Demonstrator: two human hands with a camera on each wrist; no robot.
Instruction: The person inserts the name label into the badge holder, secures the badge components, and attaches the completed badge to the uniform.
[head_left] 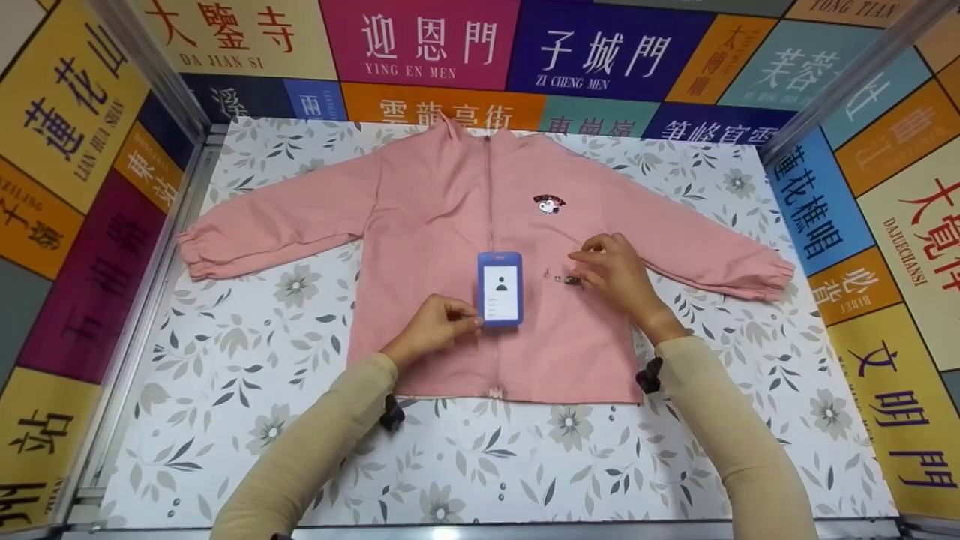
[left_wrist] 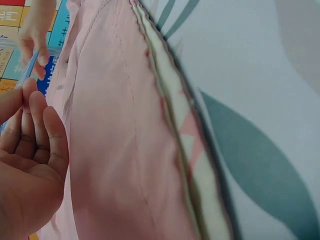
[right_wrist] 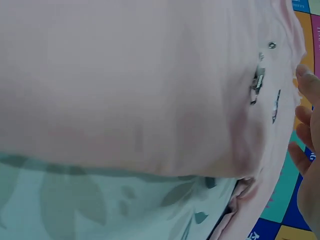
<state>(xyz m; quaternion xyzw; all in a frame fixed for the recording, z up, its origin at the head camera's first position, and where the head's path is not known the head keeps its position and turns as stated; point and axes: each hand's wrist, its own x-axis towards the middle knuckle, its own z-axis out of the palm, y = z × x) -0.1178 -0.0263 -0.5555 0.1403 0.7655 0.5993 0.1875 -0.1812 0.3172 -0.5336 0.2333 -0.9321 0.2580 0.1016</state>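
Note:
My left hand (head_left: 437,327) pinches the lower left corner of a blue ID badge holder (head_left: 482,300) between thumb and fingers. The holder is upright over the jacket front, its white card with a person icon facing up. In the left wrist view the badge holder (left_wrist: 29,70) shows edge-on at the fingertips. A pink zip jacket (head_left: 427,300) lies spread underneath. On its chest sits a small metal clip (head_left: 572,280), also seen as a silver clip (right_wrist: 257,82) in the right wrist view. My right hand (head_left: 619,277) hovers beside it with relaxed fingers, holding nothing.
The table (head_left: 277,450) has a white floral cover. Panels with colourful lettering (head_left: 442,37) stand at the back and both sides, along metal frame posts (head_left: 862,71). A small cartoon print (head_left: 550,205) marks the jacket above the clip.

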